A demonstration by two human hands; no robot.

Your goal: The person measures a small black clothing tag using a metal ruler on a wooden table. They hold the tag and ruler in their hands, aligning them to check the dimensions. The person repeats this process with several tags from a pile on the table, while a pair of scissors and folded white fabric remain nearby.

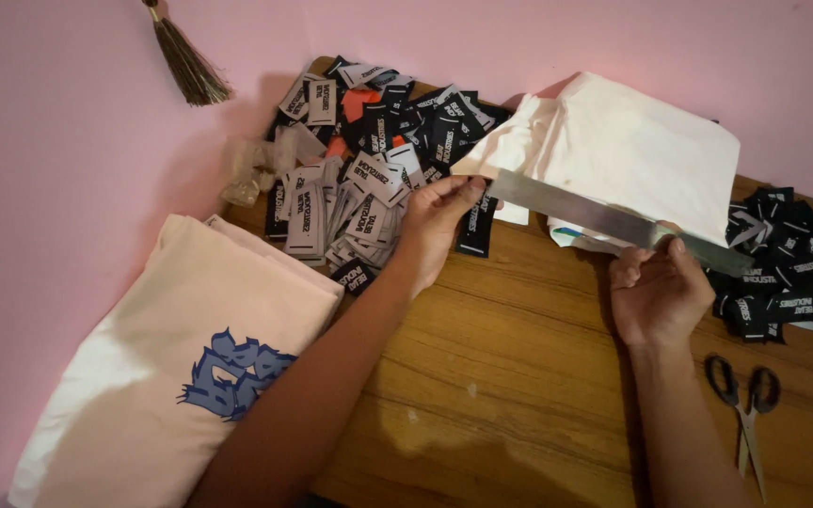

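Folded cream shirt [171,376] with blue print sits far left, label pile [369,160] behind it. Left hand [435,221] pinches a black label [478,224] at the pile's edge. Right hand [656,292] grips a long metal ruler [604,221], laid across white fabric [632,150]. Scissors [745,414] lie near the right edge.

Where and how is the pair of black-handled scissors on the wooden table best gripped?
Judging by its pose, the pair of black-handled scissors is best taken by the two finger loops, from above. They lie flat, closed, loops toward the far edge and blades pointing toward the person, with bare wooden table around them.
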